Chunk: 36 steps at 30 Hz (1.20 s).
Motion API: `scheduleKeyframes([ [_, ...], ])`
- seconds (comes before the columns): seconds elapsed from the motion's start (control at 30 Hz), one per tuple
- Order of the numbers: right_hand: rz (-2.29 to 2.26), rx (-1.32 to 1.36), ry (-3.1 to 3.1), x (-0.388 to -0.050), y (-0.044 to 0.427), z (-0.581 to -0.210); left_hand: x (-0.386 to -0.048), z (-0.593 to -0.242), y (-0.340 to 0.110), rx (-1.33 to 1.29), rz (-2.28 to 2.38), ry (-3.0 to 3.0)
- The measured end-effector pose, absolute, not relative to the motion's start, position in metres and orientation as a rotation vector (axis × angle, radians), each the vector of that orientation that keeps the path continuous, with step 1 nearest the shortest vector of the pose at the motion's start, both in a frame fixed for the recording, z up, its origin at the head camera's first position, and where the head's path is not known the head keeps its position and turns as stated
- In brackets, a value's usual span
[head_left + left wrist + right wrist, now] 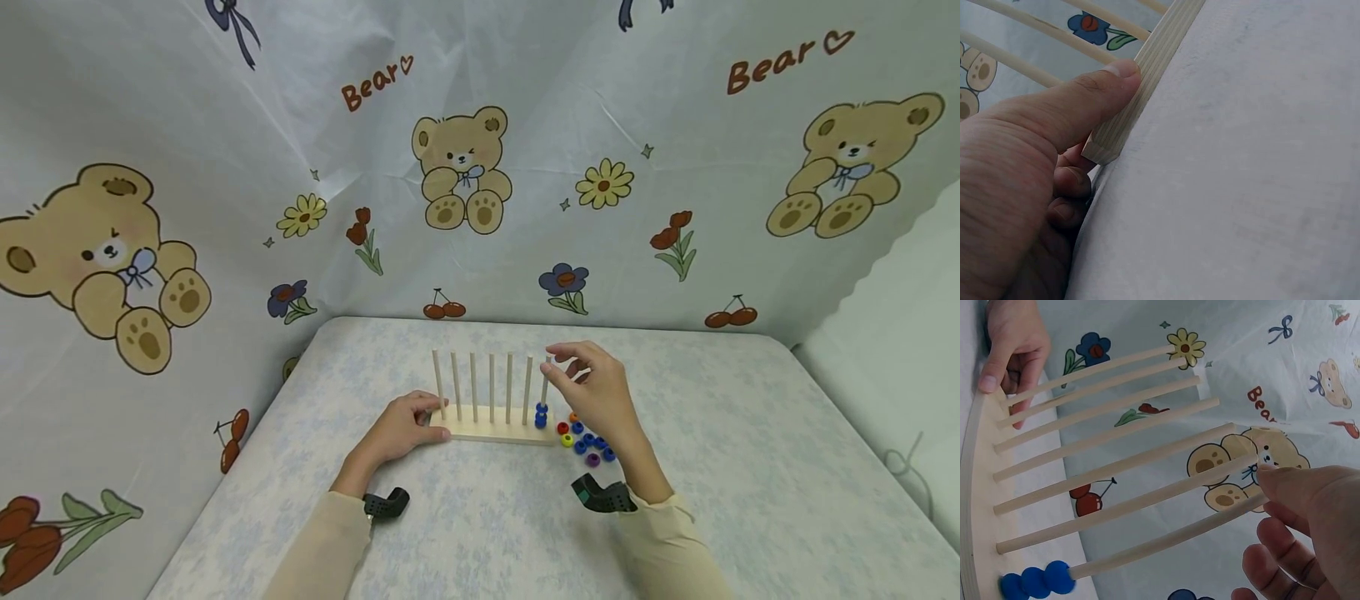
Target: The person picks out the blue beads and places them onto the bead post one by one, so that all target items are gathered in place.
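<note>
A pale wooden peg rack stands on the table with several upright pegs in a row. My left hand holds its left end, thumb on the front edge and fingers behind. Three blue beads sit stacked at the foot of the rightmost peg. Around that peg's top is my right hand, with thumb and index finger apart and the other fingers loosely bent. I see no bead between them; the right wrist view partly hides the peg's tip behind the thumb.
Loose beads in blue, red, yellow, orange and purple lie right of the rack, below my right hand. A bear-print sheet hangs behind the table. Both wrists carry dark camera mounts.
</note>
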State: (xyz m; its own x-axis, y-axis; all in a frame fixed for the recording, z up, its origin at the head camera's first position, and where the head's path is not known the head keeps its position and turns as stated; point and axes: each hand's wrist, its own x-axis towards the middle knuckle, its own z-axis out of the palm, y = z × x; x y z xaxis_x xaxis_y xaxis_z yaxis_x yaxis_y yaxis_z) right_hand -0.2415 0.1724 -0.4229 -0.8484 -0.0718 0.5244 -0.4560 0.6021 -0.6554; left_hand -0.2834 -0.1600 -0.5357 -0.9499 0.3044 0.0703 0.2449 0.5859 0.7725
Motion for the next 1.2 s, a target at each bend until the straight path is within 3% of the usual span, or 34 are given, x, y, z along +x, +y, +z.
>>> scheduleKeyframes([
  [1.2,1.077,0.376,-2.439,-0.234,0.197,-0.417,-0.284,-0.537,-0.160,0.473,1.322,2.734],
])
